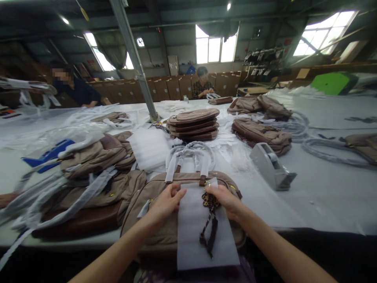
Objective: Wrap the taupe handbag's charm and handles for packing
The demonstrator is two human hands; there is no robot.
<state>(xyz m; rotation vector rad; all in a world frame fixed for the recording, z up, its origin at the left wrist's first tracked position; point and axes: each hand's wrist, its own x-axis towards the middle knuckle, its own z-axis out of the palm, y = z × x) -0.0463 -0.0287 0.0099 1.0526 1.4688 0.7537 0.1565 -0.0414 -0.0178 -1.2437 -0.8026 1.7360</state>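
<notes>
A taupe handbag [161, 232] lies at the table's front edge, its wrapped handles [171, 169] pointing away from me. Over its front is a white foam sheet [188, 243], and a dark charm with a tassel [212, 228] hangs on top of the sheet. My left hand [171, 198] pinches the sheet's upper left edge, fingers closed. At the upper right edge, my right hand [224, 198] is closed on the sheet beside the charm's top ring.
Left are more handbags [94, 188] and a blue tape dispenser [53, 153]. A grey tape dispenser [271, 167] stands right. Ahead are stacked bags [193, 124], foam sheets [150, 149] and a metal post [135, 59]. Two people are across the table.
</notes>
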